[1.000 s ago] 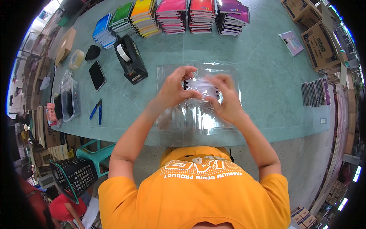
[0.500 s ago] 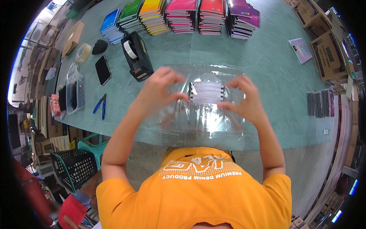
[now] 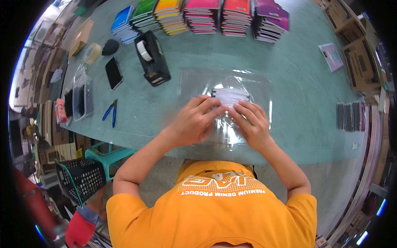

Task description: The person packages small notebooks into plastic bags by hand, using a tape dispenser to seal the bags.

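Note:
Both of my hands rest on a small clear plastic bag point(image 3: 231, 96) with a white item inside. It lies on a larger sheet of clear plastic sleeves point(image 3: 194, 82) on the green table point(image 3: 297, 107). My left hand point(image 3: 193, 122) covers the bag's near left part and my right hand point(image 3: 253, 124) its near right part. The fingertips of both hands meet at the bag's near edge and pinch it there. The far part of the bag shows past my fingers.
A black tape dispenser point(image 3: 152, 58), a phone point(image 3: 113, 72), blue pliers point(image 3: 110, 110) and a clear box point(image 3: 82, 97) lie to the left. Stacks of coloured notebooks point(image 3: 202, 14) line the far edge. Cardboard boxes point(image 3: 359, 62) and a dark stack point(image 3: 350, 116) are at the right. A teal stool point(image 3: 109, 155) and black basket point(image 3: 82, 177) stand below.
My hands, spread apart on the bag's sides half a second ago, have come together and dropped to its near edge, pressing it against the table.

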The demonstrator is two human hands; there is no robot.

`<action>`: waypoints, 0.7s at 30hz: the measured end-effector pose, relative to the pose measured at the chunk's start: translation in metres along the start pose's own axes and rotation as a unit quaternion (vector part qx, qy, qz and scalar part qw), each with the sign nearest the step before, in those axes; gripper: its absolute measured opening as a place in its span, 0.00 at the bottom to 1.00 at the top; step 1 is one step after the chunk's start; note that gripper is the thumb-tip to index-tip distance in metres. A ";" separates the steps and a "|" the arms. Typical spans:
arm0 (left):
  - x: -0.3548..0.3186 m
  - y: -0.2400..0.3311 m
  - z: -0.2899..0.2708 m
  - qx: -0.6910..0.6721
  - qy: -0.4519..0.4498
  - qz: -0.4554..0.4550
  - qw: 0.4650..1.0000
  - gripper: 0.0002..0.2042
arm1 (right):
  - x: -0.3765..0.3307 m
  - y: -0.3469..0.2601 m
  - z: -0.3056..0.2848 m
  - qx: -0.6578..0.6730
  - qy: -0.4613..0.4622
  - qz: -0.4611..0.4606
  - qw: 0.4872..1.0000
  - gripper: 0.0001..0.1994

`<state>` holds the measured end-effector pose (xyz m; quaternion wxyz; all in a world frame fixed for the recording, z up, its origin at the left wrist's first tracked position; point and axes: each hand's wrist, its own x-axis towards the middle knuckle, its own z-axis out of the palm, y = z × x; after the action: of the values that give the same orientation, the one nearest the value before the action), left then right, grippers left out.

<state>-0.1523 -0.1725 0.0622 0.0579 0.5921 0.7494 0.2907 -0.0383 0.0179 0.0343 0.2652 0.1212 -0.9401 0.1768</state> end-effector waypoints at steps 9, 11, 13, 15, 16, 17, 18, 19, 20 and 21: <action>-0.044 -0.170 -0.043 -0.179 0.394 -0.543 0.720 0.13 | -0.006 -0.005 0.005 -0.020 0.018 0.016 1.000 0.14; -0.048 -0.172 -0.036 -0.286 0.379 -0.537 0.697 0.18 | -0.004 -0.009 0.005 -0.009 0.013 0.019 1.000 0.14; -0.056 -0.172 -0.032 -0.058 0.437 -0.438 0.784 0.18 | -0.005 -0.009 0.004 -0.006 0.008 0.021 1.000 0.14; -0.035 -0.134 -0.030 -0.127 0.490 -0.432 0.747 0.15 | -0.010 -0.004 0.004 -0.017 0.007 0.033 0.999 0.14; -0.035 -0.125 -0.024 -0.232 0.488 -0.451 0.711 0.14 | -0.010 -0.003 0.003 -0.021 0.011 0.029 0.999 0.14; -0.039 -0.120 -0.016 -0.332 0.479 -0.468 0.664 0.14 | -0.010 -0.001 0.003 -0.023 0.013 0.027 0.999 0.14; -0.044 -0.117 -0.005 -0.432 0.460 -0.482 0.608 0.13 | -0.013 -0.001 0.001 -0.028 0.011 0.029 0.999 0.15; -0.067 -0.132 -0.002 -0.399 0.402 -0.493 0.661 0.11 | -0.012 -0.004 0.000 -0.012 0.016 0.021 1.000 0.15; -0.076 -0.138 -0.021 -0.161 0.283 -0.546 0.772 0.10 | -0.009 -0.005 0.003 -0.006 0.021 0.018 1.000 0.15; -0.082 -0.141 -0.043 0.087 0.141 -0.543 0.824 0.09 | -0.007 -0.007 0.003 -0.006 0.027 0.017 0.999 0.14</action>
<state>-0.2671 -0.2819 0.0055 0.0484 0.0451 0.9719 0.2259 -0.0321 0.0110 0.0300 0.2880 0.0985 -0.9357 0.1785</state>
